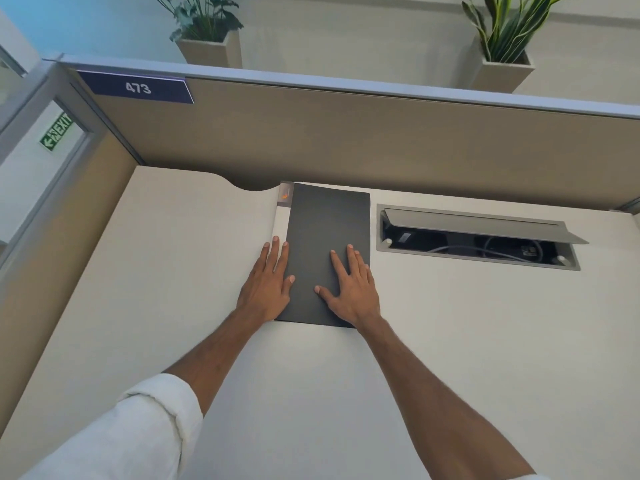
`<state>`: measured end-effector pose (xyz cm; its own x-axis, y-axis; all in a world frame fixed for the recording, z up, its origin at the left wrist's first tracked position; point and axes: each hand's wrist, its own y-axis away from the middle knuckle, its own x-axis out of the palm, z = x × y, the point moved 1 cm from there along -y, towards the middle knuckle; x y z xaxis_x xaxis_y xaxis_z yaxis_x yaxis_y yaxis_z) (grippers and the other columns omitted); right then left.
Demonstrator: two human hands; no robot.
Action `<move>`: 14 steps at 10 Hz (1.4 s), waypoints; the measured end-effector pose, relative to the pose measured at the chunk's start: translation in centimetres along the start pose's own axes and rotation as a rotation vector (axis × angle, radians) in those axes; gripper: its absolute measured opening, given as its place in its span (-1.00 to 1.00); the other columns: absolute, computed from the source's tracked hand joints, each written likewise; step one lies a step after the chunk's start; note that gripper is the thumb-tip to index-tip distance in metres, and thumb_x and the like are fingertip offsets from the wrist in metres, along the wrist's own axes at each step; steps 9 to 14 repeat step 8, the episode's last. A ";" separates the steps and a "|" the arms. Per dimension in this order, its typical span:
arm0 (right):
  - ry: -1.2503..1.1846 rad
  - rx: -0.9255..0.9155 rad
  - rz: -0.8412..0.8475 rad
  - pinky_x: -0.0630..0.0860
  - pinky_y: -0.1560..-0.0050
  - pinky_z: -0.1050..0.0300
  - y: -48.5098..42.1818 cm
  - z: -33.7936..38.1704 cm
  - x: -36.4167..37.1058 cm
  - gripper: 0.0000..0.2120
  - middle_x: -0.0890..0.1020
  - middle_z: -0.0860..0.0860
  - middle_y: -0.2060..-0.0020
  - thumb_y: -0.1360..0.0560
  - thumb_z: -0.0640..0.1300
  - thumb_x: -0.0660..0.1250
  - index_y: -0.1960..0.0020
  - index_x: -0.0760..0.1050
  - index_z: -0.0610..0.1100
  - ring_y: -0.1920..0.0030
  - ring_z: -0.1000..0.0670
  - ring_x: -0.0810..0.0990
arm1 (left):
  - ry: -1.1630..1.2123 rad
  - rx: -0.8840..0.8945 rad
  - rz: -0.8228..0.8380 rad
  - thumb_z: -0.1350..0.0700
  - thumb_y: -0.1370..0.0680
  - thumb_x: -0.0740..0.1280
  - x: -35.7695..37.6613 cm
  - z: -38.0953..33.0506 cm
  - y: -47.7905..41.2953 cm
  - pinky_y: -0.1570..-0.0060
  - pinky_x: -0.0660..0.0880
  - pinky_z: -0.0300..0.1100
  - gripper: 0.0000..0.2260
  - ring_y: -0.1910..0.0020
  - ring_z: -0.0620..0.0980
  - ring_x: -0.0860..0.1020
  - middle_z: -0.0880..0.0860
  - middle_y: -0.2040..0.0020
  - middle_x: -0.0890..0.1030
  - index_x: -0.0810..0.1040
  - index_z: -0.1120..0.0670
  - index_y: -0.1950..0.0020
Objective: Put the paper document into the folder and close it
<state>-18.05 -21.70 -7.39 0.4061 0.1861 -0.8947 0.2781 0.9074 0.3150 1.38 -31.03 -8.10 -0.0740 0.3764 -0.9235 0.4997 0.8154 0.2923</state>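
Both hands flat, grasping nothing | folder (329,237) long axis runs away, under right hand (349,289) | left hand (266,285) on protruding paper document (281,220) edge

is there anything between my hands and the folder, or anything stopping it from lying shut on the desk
Nothing visible does. The left hand and right hand both lie flat on the dark folder, whose cover is down. A strip of the paper document sticks out past its left edge. The open cable tray sits apart, to the right.
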 end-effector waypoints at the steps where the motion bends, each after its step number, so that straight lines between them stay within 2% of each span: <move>1: 0.007 0.002 0.006 -0.03 -0.83 -0.14 -0.7 -0.1 -0.2 -0.10 -0.21 -0.02 -0.81 -0.66 0.46 0.16 -0.82 -0.12 0.12 -0.83 -0.13 -0.17 | 0.002 0.000 -0.003 -0.10 -0.81 0.09 -0.1 0.0 -0.7 -0.80 0.07 0.03 -0.30 -0.83 0.11 -0.20 0.03 -0.81 -0.28 -0.23 0.04 -0.82; 5: 0.014 0.008 0.022 -0.04 -0.83 -0.16 -1.4 -0.1 -0.7 -0.11 -0.21 -0.04 -0.81 -0.67 0.44 0.15 -0.82 -0.13 0.11 -0.83 -0.13 -0.18 | -0.029 0.001 0.008 -0.11 -0.81 0.09 -0.5 0.1 -1.5 -0.82 0.00 0.09 -0.31 -0.83 0.13 -0.18 0.05 -0.82 -0.27 -0.23 0.03 -0.82; 8: 0.008 -0.014 0.056 -0.09 -0.83 -0.14 2.5 0.1 -1.1 -0.24 -0.18 -0.07 -0.81 -0.77 0.26 0.12 -0.83 -0.09 0.02 -0.83 -0.13 -0.15 | -0.054 0.020 -0.007 -0.12 -0.83 -0.03 -1.5 -1.5 2.1 -0.82 -0.03 0.12 -0.38 -0.84 0.10 -0.15 0.05 -0.83 -0.20 -0.17 0.04 -0.82; 14: 0.008 -0.014 0.056 -0.09 -0.83 -0.14 2.5 0.1 -1.1 -0.24 -0.18 -0.07 -0.81 -0.77 0.26 0.12 -0.83 -0.09 0.02 -0.83 -0.13 -0.15 | -0.054 0.020 -0.007 -0.12 -0.83 -0.03 -1.5 -1.5 2.1 -0.82 -0.03 0.12 -0.38 -0.84 0.10 -0.15 0.05 -0.83 -0.20 -0.17 0.04 -0.82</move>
